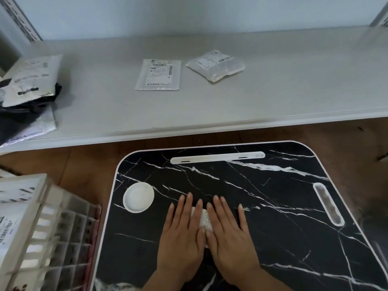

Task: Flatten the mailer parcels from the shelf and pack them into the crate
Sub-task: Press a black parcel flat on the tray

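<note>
Both my hands lie flat, side by side, on the black marble table (273,206). My left hand (182,234) and my right hand (228,234) press down on a small white mailer parcel (205,220); only a strip of it shows between them. On the grey shelf (294,91) behind the table lie a flat white mailer (158,74) and a puffy clear one (216,65). A pile of white and black mailers (29,89) sits at the shelf's left end. The slatted crate (46,232) stands at the lower left with mailers (12,219) inside.
A round white recess (138,197) lies in the table left of my hands. A long white slot (217,157) runs along the far edge, and an oval groove (328,203) sits at the right. Brown wooden floor (84,164) shows between table and shelf.
</note>
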